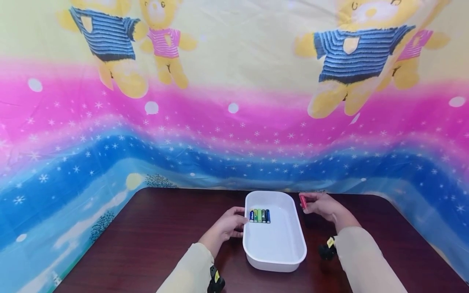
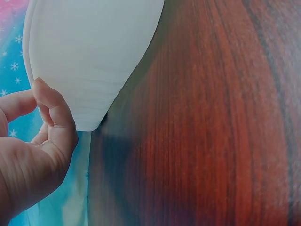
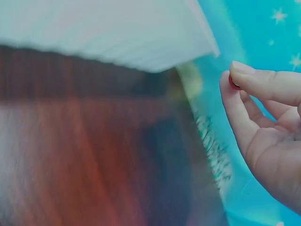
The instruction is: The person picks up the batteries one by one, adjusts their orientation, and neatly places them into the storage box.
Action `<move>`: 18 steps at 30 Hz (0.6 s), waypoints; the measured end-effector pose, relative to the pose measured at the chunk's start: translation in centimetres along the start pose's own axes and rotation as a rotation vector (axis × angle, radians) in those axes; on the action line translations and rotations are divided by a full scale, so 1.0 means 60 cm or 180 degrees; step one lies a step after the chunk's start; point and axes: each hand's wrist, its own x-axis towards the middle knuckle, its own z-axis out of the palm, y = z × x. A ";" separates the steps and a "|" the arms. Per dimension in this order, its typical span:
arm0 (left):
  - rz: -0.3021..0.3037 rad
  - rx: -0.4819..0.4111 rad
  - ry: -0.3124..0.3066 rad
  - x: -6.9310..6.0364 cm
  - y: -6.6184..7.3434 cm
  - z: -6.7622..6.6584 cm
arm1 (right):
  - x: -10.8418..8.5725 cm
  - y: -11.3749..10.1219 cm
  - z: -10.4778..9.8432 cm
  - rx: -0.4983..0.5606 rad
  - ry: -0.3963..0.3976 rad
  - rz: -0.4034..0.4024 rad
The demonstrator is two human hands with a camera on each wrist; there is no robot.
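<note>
A white rectangular tray stands on the dark table, its outer wall filling the top of the left wrist view. Several batteries in blue, green and dark wraps lie side by side in it, near its left wall. My left hand holds the tray's left rim, fingertips at the edge. Beyond the tray's right side, my right hand pinches a red battery between thumb and fingers, above the table. The right wrist view shows only a small end of that battery, mostly hidden by the fingertips.
The dark reddish wood table extends on both sides of the tray. Behind it hangs a cloth printed with bears and snowflakes, close to the table's far edge. Small black devices sit at both wrists.
</note>
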 end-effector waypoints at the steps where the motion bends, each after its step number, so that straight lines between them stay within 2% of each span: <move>1: -0.0005 0.0002 0.0003 0.000 0.000 0.000 | 0.001 -0.007 0.002 0.0049 0.0002 0.0008; 8: -0.0008 -0.0004 0.0000 0.000 0.002 0.001 | 0.004 -0.052 0.018 0.0123 -0.0203 -0.0036; 18: -0.0017 -0.0018 0.0002 -0.001 0.004 0.001 | 0.015 -0.078 0.053 0.0269 -0.0020 0.0133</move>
